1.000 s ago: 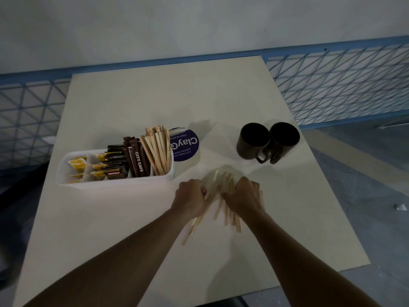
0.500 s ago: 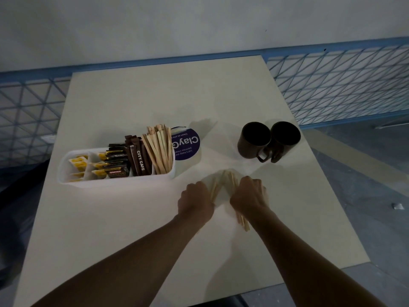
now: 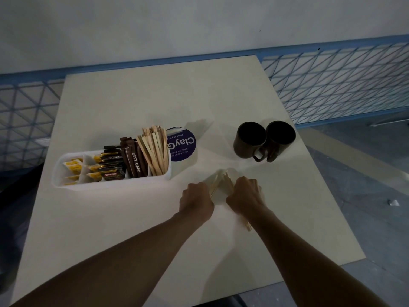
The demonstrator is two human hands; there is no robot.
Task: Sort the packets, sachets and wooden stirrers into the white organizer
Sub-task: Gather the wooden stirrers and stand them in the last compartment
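Pale worktop (image 3: 155, 96), dim light. Person stands at the near edge with both bare forearms stretched out over it.

Left hand (image 3: 197, 201) and right hand (image 3: 245, 198) sit close together near the middle of the worktop, knuckles up. Between them is a bunch of loose stirrers (image 3: 219, 183), fanned in a rough tent shape.
- Left fingers are curled in, clamped on the near ends of a few sticks.
- Right fingers are likewise curled over the other part of the bunch, and a couple of stick ends poke out toward the person beneath that wrist.
- Fingertips of both hands are tucked under, out of sight. I cannot tell how many sticks each hand holds.

White organizer (image 3: 110, 185) lies to the left of the hands, long side toward the person, near them but apart.
- Right-end compartment: standing stirrers (image 3: 155, 154), upright and leaning.
- Next along: brown sachets (image 3: 135, 158) on end, marked CITY CAFE.
- Then dark packets (image 3: 111, 165), stacked.
- Left-hand compartments: yellow packets (image 3: 74, 167).

Just beside the organizer's right end is a round white-rimmed thing with a purple face (image 3: 184, 147), its lettering upside down from here. Whether the two touch I cannot tell.

Two dark mugs (image 3: 251, 140) are set touching side by side beyond the right hand, handles toward the person.

Blue mesh railing (image 3: 332, 80) runs behind the worktop, with a plain wall above it.
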